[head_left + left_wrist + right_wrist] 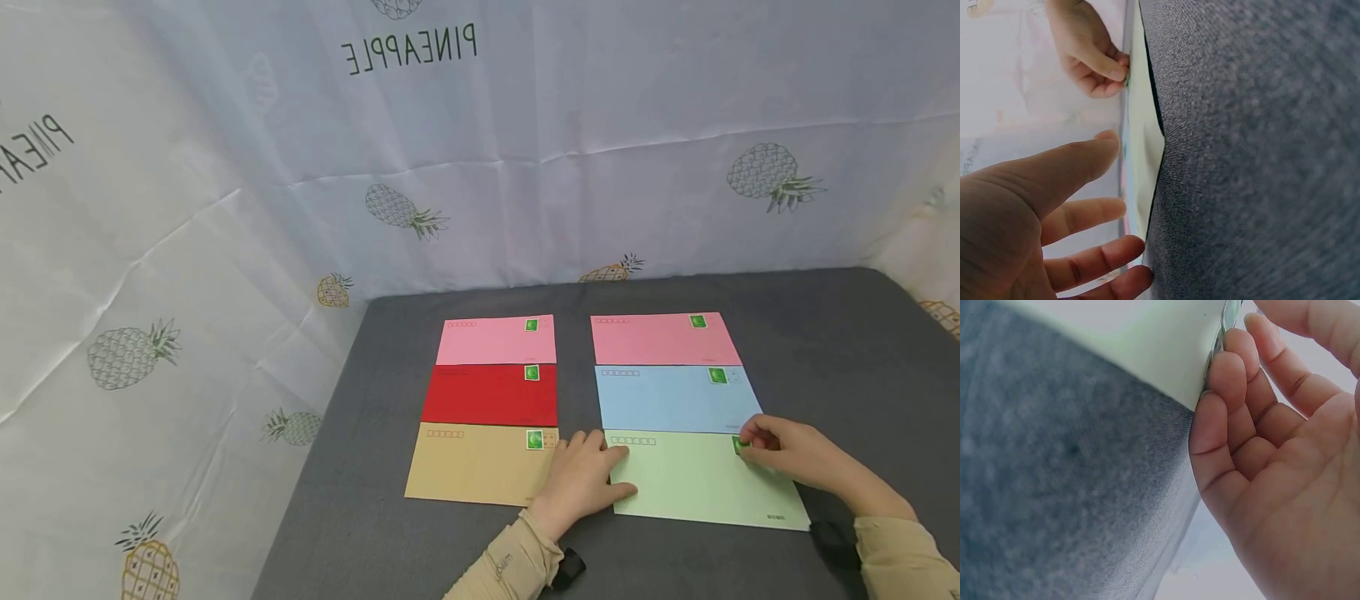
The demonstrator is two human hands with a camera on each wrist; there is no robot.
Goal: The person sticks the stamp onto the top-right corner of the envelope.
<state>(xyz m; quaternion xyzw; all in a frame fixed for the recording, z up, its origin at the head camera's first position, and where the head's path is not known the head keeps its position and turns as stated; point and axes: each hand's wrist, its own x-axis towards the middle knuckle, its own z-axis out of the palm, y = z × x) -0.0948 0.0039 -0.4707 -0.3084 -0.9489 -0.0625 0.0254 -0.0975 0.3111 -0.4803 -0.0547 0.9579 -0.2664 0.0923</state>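
Observation:
At the upper right corner of the light green envelope (697, 483), my right hand (795, 454) has its thumb and forefinger pinched on a small green postage stamp (738, 446). Part of the stamp is hidden by the fingertips. The right wrist view shows the stamp (1230, 315) edge-on beside curled fingers (1229, 378). My left hand (581, 475) rests at the envelope's left edge, fingers spread and holding nothing. In the left wrist view, the fingers (1094, 256) reach to the envelope's edge (1150, 162), with the thumb apart from it.
Above the light green envelope lie a blue envelope (667, 404) and a pink one (660, 342), both stamped. A left column holds stamped pink (487, 343), red (480, 396) and tan (472, 467) envelopes. Grey cloth (337, 517) covers the table; a pineapple-print curtain (525, 225) stands behind.

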